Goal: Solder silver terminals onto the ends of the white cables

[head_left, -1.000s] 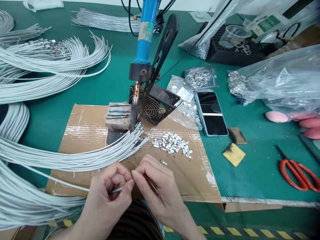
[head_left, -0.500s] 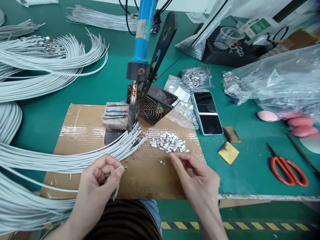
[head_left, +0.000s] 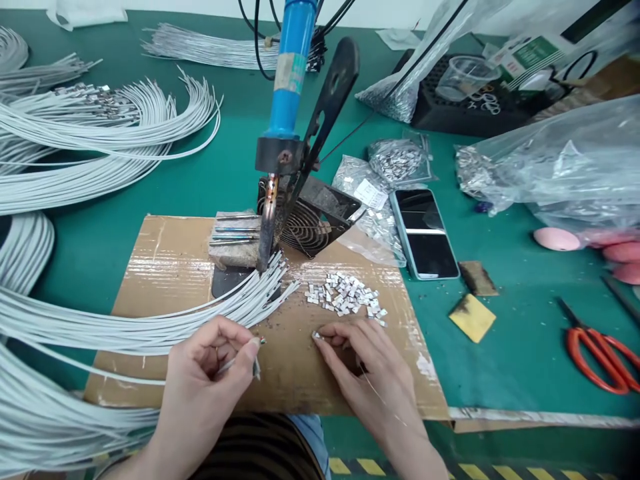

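Observation:
My left hand [head_left: 213,377] is closed in a pinch on a light grey cable, whose stripped end [head_left: 263,341] shows tiny coloured wires. Between the thumb and forefinger tips of my right hand [head_left: 375,373] is a small white-and-metal connector [head_left: 316,335]. A thin wire strand [head_left: 383,399], perhaps solder, runs from the right palm along the wrist. Beyond the right hand lies a pile of small connectors [head_left: 345,294] on the cardboard [head_left: 167,250]. A blue-handled soldering iron [head_left: 287,87] is mounted tip down above the ends of a cable bundle [head_left: 200,328].
Behind the iron's tip sits a small black fan [head_left: 306,230], next to a block with metal rods [head_left: 235,230]. A phone [head_left: 426,235], a yellow sponge [head_left: 473,317] and red-handled scissors [head_left: 597,353] lie to the right. Coiled cables [head_left: 100,183] fill the left side.
My right hand has moved left, towards the left hand, and a connector now shows in its fingertips. The loose connectors before the pile are no longer seen there. The view has shifted slightly.

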The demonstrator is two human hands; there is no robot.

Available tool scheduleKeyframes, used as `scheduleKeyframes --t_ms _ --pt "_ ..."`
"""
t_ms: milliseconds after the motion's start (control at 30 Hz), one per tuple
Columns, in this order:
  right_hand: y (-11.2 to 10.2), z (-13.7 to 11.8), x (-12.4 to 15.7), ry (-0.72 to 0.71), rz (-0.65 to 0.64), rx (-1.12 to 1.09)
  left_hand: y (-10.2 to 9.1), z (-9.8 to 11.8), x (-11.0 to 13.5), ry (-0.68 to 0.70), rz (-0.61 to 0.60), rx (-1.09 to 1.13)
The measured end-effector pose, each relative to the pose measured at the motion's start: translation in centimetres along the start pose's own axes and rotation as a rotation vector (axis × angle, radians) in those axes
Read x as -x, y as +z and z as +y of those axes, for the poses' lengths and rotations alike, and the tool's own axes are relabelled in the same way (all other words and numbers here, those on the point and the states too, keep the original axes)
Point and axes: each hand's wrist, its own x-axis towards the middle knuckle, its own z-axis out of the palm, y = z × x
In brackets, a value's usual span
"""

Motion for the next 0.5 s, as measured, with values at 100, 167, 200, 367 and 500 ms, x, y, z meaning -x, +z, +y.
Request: scheduleKeyframes --t_ms 100,167,200,367,500 --pt "0.0 -0.2 -0.2 0.000 0.000 -0.018 0.2 0.2 0.1 -0.005 0.001 -0.010" --pt "0.0 -0.3 -0.2 0.018 0.020 -0.026 0.3 0.3 0.2 -0.011 0.002 -0.020" --pt "0.0 -0.3 -0.2 0.030 0.031 -0.031 0.3 0.2 0.2 -0.013 0.001 -0.025" --pt "0.4 -1.0 -0.1 0.226 0.078 -0.147 0.2 0.1 0.0 -0.030 -0.014 -0.005" --pt "0.9 -3.1 -0.9 0.563 0.097 -0.587 0.2 0.1 -0.2 -0.048 -0.029 0.011"
